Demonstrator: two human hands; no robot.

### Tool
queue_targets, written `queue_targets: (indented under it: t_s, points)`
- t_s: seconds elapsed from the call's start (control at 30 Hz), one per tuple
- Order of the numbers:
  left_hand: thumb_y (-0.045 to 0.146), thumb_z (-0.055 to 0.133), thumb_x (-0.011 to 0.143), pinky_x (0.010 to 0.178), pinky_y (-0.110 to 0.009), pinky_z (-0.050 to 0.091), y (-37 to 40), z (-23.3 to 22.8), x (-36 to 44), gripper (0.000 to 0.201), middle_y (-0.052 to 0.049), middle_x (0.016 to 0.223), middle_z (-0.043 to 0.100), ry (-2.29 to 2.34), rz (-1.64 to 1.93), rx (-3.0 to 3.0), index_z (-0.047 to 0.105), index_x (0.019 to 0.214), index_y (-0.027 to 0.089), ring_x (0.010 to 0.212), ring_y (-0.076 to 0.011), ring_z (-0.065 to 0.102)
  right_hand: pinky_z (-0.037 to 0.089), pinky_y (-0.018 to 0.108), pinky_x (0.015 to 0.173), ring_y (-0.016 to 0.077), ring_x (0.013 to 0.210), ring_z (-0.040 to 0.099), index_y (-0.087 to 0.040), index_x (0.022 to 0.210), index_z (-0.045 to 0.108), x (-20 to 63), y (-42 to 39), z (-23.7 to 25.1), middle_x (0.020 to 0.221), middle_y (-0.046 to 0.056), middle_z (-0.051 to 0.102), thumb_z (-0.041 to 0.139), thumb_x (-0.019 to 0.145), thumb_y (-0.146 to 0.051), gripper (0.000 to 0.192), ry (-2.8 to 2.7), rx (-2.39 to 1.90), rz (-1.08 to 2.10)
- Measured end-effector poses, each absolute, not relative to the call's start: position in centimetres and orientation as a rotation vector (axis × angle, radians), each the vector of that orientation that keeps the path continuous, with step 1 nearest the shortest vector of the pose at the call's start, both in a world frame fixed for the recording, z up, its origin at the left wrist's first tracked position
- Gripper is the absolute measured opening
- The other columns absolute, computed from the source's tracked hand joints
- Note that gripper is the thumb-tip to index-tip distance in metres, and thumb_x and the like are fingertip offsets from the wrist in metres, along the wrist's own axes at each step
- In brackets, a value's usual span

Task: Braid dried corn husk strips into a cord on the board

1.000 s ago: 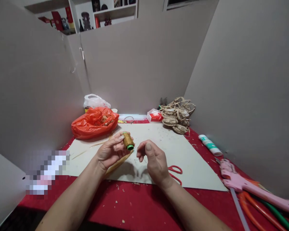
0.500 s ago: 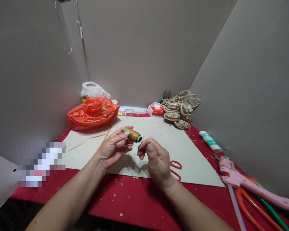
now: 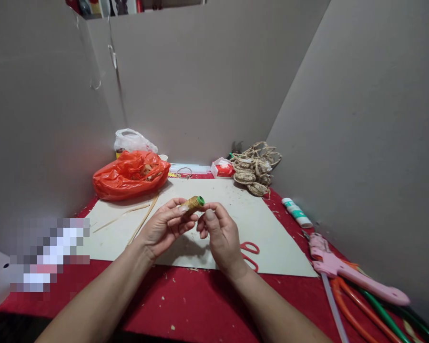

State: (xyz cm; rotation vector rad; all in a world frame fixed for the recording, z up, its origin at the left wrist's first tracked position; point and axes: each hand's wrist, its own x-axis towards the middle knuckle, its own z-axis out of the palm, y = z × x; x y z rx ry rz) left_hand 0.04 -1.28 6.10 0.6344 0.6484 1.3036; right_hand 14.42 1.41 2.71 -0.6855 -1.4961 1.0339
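Note:
My left hand (image 3: 162, 227) holds a small spool of golden-brown thread (image 3: 192, 204) with a green end, tilted up to the right above the cream sheet (image 3: 271, 238). My right hand (image 3: 219, 234) is right beside it, its fingertips pinched together at the spool's green end; whether thread is between them cannot be seen. Thin straw strips (image 3: 141, 220) lie on the sheet to the left of my left hand. Red-handled scissors (image 3: 249, 254) lie on the sheet just right of my right wrist.
An orange plastic bag (image 3: 130, 174) and a white bag (image 3: 132, 140) sit at the back left. A pile of woven straw pieces (image 3: 254, 167) and a red-white packet (image 3: 221, 168) are at the back. A glue stick (image 3: 296, 212), pink glue gun (image 3: 343, 268) and coloured tubes (image 3: 364, 309) lie right. Grey partitions enclose the red table (image 3: 200, 305).
My hands came together: the right fingertips moved up to the spool's green end. The spool turned from pointing down-right to pointing up-right. The camera view shifted slightly.

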Motion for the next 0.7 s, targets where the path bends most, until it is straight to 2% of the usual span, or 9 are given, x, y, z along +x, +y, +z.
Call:
queue_targets:
  t_s: [0.1,0.23,0.37,0.5,0.7]
  points:
    - [0.012,0.073,0.069,0.061,-0.018,0.052,-1.30,6.03,0.31,0.029,-0.002,0.082,0.066,0.689,1.320,0.679,0.059,0.094,0.016,0.061,-0.0075,0.062,0.040,0.021,0.049,0.0088,0.049,0.046,-0.018,0.077,0.052,14.24,1.46,2.78,0.058,-0.004,0.051,0.050,0.090,-0.041,0.026,-1.575,-0.712,0.960]
    - [0.013,0.073,0.070,0.067,-0.020,0.052,-1.30,5.77,0.34,0.033,-0.005,0.088,0.068,0.686,1.330,0.715,0.063,0.101,0.015,0.065,-0.0082,0.063,0.038,0.021,0.050,0.0087,0.049,0.043,-0.019,0.065,0.049,14.03,1.40,2.72,0.055,-0.004,0.046,0.050,0.091,-0.036,0.030,-1.608,-0.705,0.793]
    - [0.021,0.069,0.076,0.071,-0.024,0.053,-1.36,5.77,0.16,0.027,-0.007,0.093,0.069,0.667,1.339,0.691,0.065,0.101,0.014,0.071,-0.0112,0.065,0.038,0.022,0.051,0.0091,0.049,0.044,-0.019,0.067,0.052,14.23,1.29,2.58,0.055,-0.004,0.046,0.048,0.092,-0.031,0.028,-1.635,-0.688,0.662]
    - [0.018,0.070,0.074,0.073,-0.024,0.052,-1.42,5.94,0.08,0.027,-0.008,0.097,0.070,0.680,1.366,0.692,0.064,0.100,0.016,0.075,-0.0130,0.067,0.040,0.023,0.053,0.0097,0.050,0.046,-0.019,0.073,0.054,14.50,1.11,2.48,0.056,-0.003,0.050,0.049,0.091,-0.029,0.021,-1.540,-0.688,0.594]
    - [0.017,0.074,0.070,0.078,-0.027,0.051,-1.46,6.00,0.24,0.033,-0.009,0.106,0.068,0.727,1.399,0.761,0.065,0.101,0.015,0.083,-0.0153,0.066,0.041,0.022,0.050,0.0091,0.048,0.046,-0.018,0.082,0.055,14.50,1.32,2.49,0.059,-0.004,0.051,0.049,0.092,-0.036,0.021,-1.453,-0.707,0.787]
